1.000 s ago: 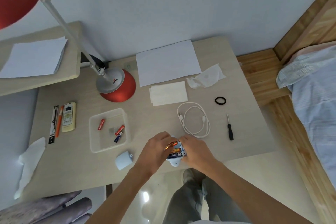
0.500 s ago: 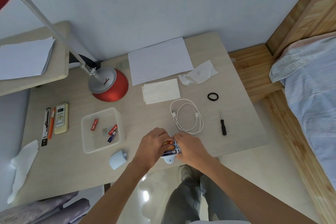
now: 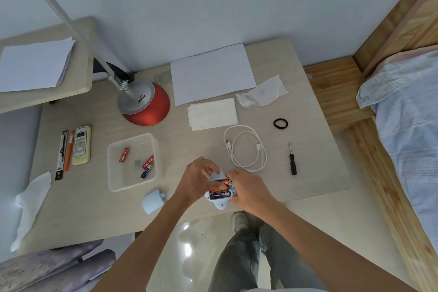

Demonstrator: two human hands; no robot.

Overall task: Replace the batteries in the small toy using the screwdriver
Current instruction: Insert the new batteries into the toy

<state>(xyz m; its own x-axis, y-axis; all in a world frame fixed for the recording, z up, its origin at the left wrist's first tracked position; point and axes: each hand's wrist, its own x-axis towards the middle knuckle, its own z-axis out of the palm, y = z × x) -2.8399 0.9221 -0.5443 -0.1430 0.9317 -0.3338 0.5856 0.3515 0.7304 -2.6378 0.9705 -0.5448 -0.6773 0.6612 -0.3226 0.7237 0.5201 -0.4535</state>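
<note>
Holding toy (image 3: pixel 219 201): two hands | tray (image 3: pixel 113 180): three batteries | one screwdriver (image 3: pixel 292 161)

Three batteries (image 3: pixel 125 155) in tray, one screwdriver (image 3: pixel 292 163), one cable (image 3: pixel 246 148).

Desk (image 3: pixel 99 199): pale wood-grain laminate, matt.
Tray (image 3: pixel 111 168): translucent plastic, smooth.
Toy (image 3: pixel 219 204): pale blue plastic, smooth, faint sheen.
Lamp base (image 3: pixel 151 111): red matt shell, brushed metal top.
Cable (image 3: pixel 246 149): white, smooth, rubbery.
Screwdriver (image 3: pixel 292 163): black plastic handle, bare metal shaft.
Floor (image 3: pixel 189 251): glossy, reflective.
</note>
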